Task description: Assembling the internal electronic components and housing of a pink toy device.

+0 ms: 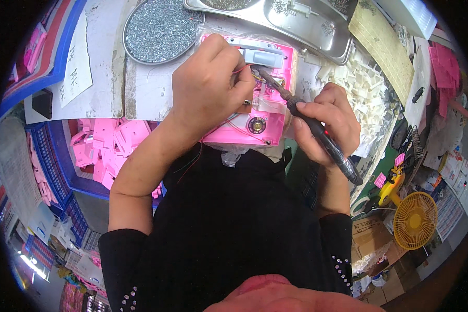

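My right hand [338, 117] grips a black soldering iron [317, 130] like a pen. Its metal tip points up and left into an open pink plastic casing [268, 106], close to a small group of wires. Over the casing's left part, my left hand [205, 78] is closed in a pinch at a thin red wire [241, 68]; the fingertips partly hide it. Inside the casing are a pale grey-blue rectangular part [262, 57] near the far edge and a round speaker [256, 125] near the close edge. More thin wires [196, 158] hang down from the casing's near left side.
A round dish of small screws [161, 31] stands at the far left, beside a metal tray [301, 26] with small parts. White plastic pieces [366, 93] are heaped on the right. Pink pieces [106, 143] fill a blue bin at left. A yellow fan [415, 221] stands lower right.
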Demonstrator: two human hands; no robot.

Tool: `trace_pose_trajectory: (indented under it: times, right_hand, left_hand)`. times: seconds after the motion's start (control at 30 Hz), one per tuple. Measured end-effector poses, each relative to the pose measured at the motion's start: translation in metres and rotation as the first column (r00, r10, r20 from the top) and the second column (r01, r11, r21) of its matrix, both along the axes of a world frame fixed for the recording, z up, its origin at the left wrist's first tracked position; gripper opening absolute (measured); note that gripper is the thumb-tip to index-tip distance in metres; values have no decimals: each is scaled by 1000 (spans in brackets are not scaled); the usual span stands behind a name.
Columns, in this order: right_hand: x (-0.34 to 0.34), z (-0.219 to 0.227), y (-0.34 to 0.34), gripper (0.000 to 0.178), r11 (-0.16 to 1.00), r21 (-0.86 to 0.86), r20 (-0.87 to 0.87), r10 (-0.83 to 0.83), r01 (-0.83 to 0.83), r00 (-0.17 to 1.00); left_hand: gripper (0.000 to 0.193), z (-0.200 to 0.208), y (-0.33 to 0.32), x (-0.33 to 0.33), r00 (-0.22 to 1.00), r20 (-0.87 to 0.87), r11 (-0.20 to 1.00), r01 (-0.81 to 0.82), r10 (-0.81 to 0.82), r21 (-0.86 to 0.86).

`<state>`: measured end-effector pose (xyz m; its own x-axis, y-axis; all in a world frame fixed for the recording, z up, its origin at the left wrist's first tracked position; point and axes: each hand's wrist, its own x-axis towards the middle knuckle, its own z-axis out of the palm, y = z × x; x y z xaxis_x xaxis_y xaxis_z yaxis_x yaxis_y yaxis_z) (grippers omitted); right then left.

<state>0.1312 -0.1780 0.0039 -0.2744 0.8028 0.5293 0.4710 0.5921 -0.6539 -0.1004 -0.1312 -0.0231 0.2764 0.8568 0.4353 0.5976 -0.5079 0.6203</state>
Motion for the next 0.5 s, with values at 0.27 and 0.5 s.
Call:
trace_pose_trajectory:
  times: [0.27, 0.5]
  right_hand:
    - [11, 4, -11, 26, 1000, -22, -38, -17, 16, 999]
    - [16, -2, -15, 26, 1000, 9, -67, -22, 23, 998]
  left_hand:
    - [14, -1, -1, 1, 1000, 7, 1000, -16, 17, -17]
    - [13, 2, -1, 0, 1000, 16, 999, 4, -4, -35]
